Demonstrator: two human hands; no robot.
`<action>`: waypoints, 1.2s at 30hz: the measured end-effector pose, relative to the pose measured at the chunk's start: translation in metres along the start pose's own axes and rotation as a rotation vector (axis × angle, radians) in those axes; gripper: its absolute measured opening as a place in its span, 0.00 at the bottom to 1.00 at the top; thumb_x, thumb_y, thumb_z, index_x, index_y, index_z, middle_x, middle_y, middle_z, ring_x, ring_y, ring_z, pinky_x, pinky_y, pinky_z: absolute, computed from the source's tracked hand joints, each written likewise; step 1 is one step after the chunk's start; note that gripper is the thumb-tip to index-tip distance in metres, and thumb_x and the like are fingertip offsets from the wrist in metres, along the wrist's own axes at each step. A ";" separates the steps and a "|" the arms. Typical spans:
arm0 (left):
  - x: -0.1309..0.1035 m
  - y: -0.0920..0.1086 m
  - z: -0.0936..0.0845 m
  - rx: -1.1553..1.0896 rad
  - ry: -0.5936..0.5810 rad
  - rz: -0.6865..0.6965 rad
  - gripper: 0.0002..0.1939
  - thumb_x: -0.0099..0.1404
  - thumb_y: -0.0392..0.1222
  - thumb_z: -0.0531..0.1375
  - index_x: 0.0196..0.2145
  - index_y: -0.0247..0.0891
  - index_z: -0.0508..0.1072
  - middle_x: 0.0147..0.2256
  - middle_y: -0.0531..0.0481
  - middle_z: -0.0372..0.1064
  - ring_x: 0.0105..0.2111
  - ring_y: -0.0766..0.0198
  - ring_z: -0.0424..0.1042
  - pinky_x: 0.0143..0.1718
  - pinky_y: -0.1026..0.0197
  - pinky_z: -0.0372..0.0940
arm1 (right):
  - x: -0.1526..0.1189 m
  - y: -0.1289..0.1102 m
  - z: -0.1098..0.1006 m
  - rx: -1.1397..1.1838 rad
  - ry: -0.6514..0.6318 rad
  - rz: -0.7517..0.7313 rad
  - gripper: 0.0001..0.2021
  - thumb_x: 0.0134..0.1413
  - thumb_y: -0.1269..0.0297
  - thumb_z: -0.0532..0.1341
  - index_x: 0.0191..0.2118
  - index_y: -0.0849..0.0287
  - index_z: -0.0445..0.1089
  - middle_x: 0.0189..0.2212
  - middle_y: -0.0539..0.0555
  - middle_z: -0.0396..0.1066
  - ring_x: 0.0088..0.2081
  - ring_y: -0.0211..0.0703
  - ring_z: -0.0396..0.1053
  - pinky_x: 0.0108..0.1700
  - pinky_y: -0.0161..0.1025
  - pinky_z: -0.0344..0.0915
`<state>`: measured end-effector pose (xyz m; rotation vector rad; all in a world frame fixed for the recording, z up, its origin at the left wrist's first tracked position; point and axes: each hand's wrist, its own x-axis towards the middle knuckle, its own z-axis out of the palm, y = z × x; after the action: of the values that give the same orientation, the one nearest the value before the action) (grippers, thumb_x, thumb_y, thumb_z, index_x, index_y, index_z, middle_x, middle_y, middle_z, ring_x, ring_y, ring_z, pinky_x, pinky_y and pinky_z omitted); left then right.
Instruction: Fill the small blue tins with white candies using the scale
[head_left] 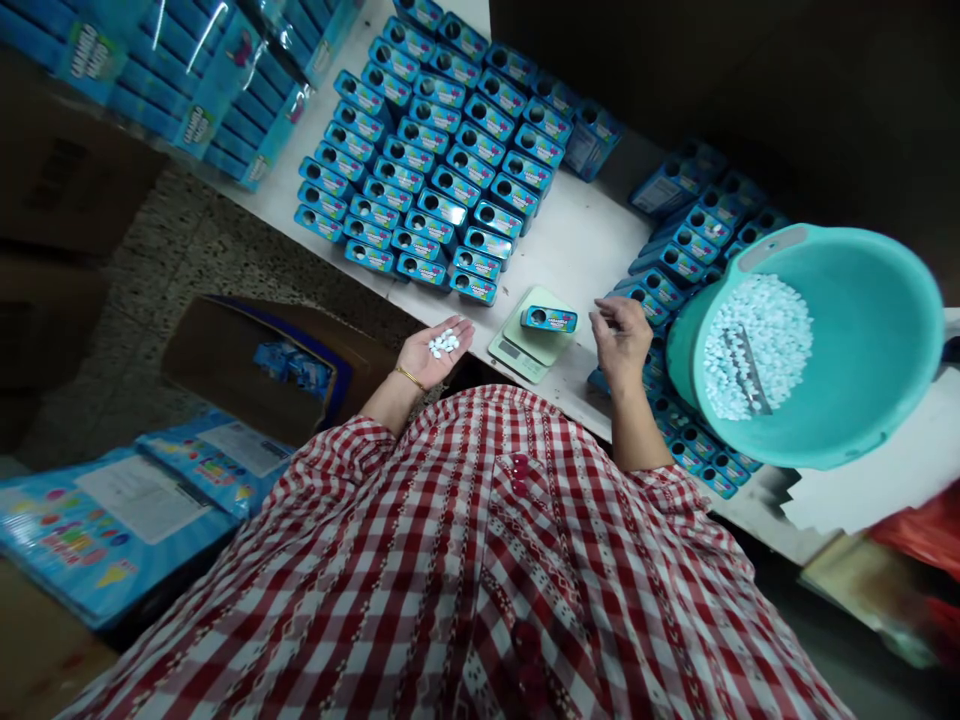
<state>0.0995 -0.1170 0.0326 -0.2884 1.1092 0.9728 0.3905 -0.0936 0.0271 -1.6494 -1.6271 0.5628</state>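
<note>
My left hand (433, 352) is palm up with its fingers stretched out, holding several small white candies (444, 344) in the palm. Just right of it, a small blue tin (549, 319) stands on a pale kitchen scale (531, 336) at the table's near edge. Beside the scale, my right hand (624, 335) hovers with half-curled fingers; thumb and forefinger look slightly apart, and I see nothing between them. Further right, a turquoise tub (855, 350) holds a heap of the white candies (772, 320), with a dark-marked strip (746, 370) lying on them.
Rows of blue tins (450, 150) with round dark holes on top cover the white table (577, 215). More tins (679, 255) stand behind and under the tub. Packed blue trays (172, 80) sit at upper left. An open cardboard box (232, 350) and blue printed cartons (127, 510) are at lower left.
</note>
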 end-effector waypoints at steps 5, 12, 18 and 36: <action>0.001 -0.004 0.006 0.065 -0.030 -0.030 0.18 0.61 0.29 0.49 0.48 0.29 0.69 0.44 0.39 0.73 0.49 0.60 0.71 0.52 0.57 0.64 | -0.004 0.002 0.003 -0.065 -0.174 -0.057 0.17 0.54 0.55 0.58 0.48 0.56 0.68 0.46 0.58 0.67 0.45 0.47 0.67 0.42 0.44 0.69; 0.004 -0.002 0.005 0.062 -0.020 -0.014 0.18 0.61 0.30 0.49 0.48 0.29 0.68 0.43 0.39 0.73 0.49 0.60 0.70 0.52 0.57 0.63 | -0.001 0.001 0.012 -0.211 -0.425 -0.133 0.27 0.53 0.50 0.57 0.57 0.56 0.61 0.54 0.60 0.62 0.55 0.54 0.59 0.56 0.54 0.59; 0.007 0.001 0.001 0.043 -0.008 -0.003 0.17 0.61 0.30 0.50 0.46 0.28 0.70 0.44 0.37 0.73 0.49 0.59 0.71 0.52 0.56 0.63 | 0.004 0.002 0.012 -0.227 -0.480 -0.130 0.28 0.53 0.50 0.57 0.58 0.57 0.59 0.55 0.61 0.60 0.55 0.55 0.59 0.57 0.54 0.58; 0.006 -0.011 0.010 0.056 0.009 -0.066 0.19 0.62 0.30 0.49 0.49 0.29 0.69 0.40 0.40 0.74 0.43 0.61 0.73 0.49 0.57 0.65 | -0.003 0.030 0.032 -0.039 -0.467 -0.038 0.19 0.45 0.65 0.59 0.46 0.59 0.65 0.43 0.57 0.70 0.44 0.49 0.67 0.48 0.46 0.64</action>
<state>0.1151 -0.1140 0.0288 -0.2824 1.1271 0.8809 0.3858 -0.0877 -0.0163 -1.5881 -2.0030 0.9559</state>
